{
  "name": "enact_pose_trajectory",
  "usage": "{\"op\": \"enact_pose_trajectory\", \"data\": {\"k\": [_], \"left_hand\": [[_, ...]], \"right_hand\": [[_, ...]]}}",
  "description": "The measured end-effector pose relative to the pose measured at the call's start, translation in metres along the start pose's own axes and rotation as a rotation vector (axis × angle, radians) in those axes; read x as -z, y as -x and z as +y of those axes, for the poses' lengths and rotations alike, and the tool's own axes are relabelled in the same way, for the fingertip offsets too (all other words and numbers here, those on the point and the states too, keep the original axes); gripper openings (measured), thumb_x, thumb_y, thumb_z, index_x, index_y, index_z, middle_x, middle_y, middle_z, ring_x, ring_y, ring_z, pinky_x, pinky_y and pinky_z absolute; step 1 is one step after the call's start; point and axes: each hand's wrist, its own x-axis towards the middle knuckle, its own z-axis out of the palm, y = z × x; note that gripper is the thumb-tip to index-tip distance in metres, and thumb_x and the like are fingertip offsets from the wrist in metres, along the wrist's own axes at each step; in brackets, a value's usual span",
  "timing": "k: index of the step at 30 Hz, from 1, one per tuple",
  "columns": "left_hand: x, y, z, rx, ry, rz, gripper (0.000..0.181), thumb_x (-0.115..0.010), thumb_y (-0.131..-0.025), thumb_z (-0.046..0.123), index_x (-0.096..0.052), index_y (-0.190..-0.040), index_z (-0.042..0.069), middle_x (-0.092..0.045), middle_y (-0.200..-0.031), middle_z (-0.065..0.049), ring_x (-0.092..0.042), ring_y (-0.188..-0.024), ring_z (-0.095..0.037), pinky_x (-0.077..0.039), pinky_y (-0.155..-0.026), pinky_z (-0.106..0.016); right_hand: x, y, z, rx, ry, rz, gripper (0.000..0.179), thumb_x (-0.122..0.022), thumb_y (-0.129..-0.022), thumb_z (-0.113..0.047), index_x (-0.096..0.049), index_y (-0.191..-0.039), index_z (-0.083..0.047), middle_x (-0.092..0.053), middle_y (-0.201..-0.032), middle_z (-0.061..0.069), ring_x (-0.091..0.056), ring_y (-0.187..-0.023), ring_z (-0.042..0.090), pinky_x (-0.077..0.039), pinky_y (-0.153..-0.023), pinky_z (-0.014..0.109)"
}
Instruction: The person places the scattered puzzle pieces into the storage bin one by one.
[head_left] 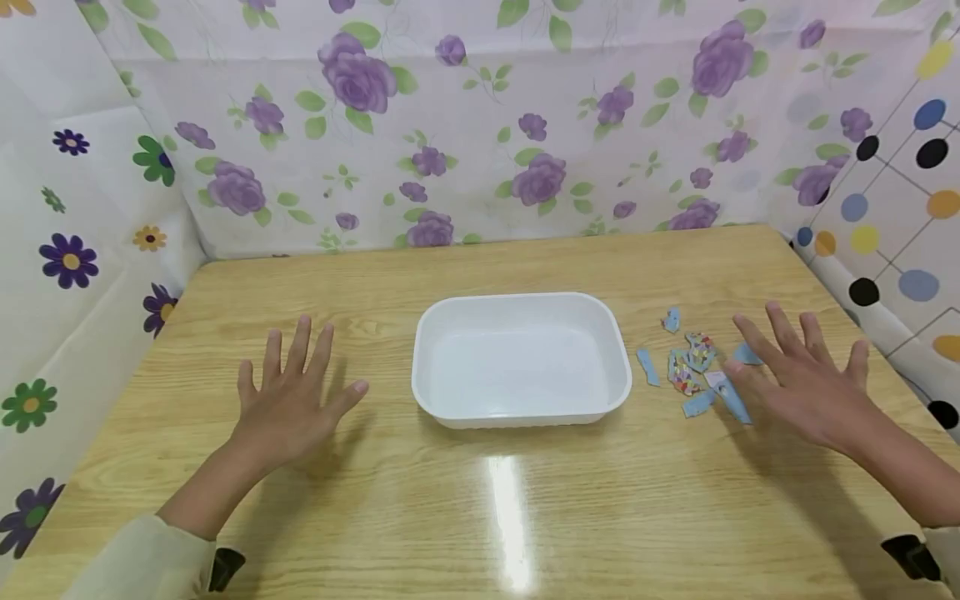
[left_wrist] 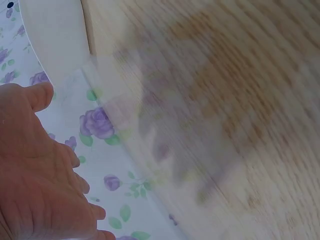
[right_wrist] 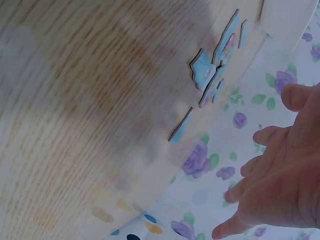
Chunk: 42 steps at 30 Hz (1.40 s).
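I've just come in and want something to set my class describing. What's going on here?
A person holds both hands spread over a wooden table, gripping nothing. The left hand is left of a white tray; the right hand is near small flat pieces, blue and multicoloured. Those pieces lie loosely grouped on the table, right of the tray.

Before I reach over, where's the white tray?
In the head view, the white tray sits centrally, between the left hand and the flat pieces on its right.
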Motion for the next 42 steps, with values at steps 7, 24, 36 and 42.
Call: {"op": "enact_pose_trajectory", "data": {"k": [7, 24, 36, 42], "left_hand": [[0.002, -0.003, 0.004, -0.015, 0.015, 0.003, 0.085, -0.030, -0.096, 0.065, 0.011, -0.154, 0.018, 0.028, -0.155, -0.003, 0.032, -0.137, -0.036, 0.019, -0.099, -0.073], [0.005, -0.008, 0.017, -0.023, 0.023, 0.007, 0.087, -0.030, -0.095, 0.067, 0.011, -0.154, 0.017, 0.027, -0.156, -0.004, 0.032, -0.138, -0.034, 0.019, -0.101, -0.071], [0.004, -0.012, 0.025, -0.038, 0.030, 0.011, 0.088, -0.029, -0.094, 0.069, 0.010, -0.154, 0.018, 0.024, -0.156, -0.004, 0.029, -0.139, -0.033, 0.018, -0.103, -0.070], [0.004, -0.013, 0.030, -0.050, 0.039, 0.017, 0.089, -0.031, -0.093, 0.069, 0.008, -0.154, 0.019, 0.022, -0.157, -0.005, 0.028, -0.140, -0.033, 0.017, -0.104, -0.070]], "right_hand": [[0.002, -0.003, 0.001, -0.005, 0.006, -0.002, 0.068, -0.033, -0.102, -0.051, 0.005, -0.154, -0.028, 0.028, -0.155, 0.003, 0.034, -0.134, 0.039, 0.039, -0.083, 0.065], [0.009, -0.012, -0.001, 0.004, 0.007, -0.012, 0.067, -0.030, -0.103, -0.050, 0.007, -0.154, -0.026, 0.026, -0.155, 0.012, 0.029, -0.134, 0.047, 0.035, -0.084, 0.070], [0.014, -0.017, -0.002, 0.009, 0.042, -0.022, 0.068, -0.027, -0.103, -0.051, 0.006, -0.155, -0.021, 0.022, -0.155, 0.017, 0.020, -0.136, 0.052, 0.031, -0.088, 0.072], [0.019, -0.019, -0.003, 0.012, 0.035, -0.038, 0.070, -0.027, -0.103, -0.051, 0.006, -0.155, -0.020, 0.020, -0.155, 0.021, 0.015, -0.136, 0.054, 0.031, -0.090, 0.070]]}}
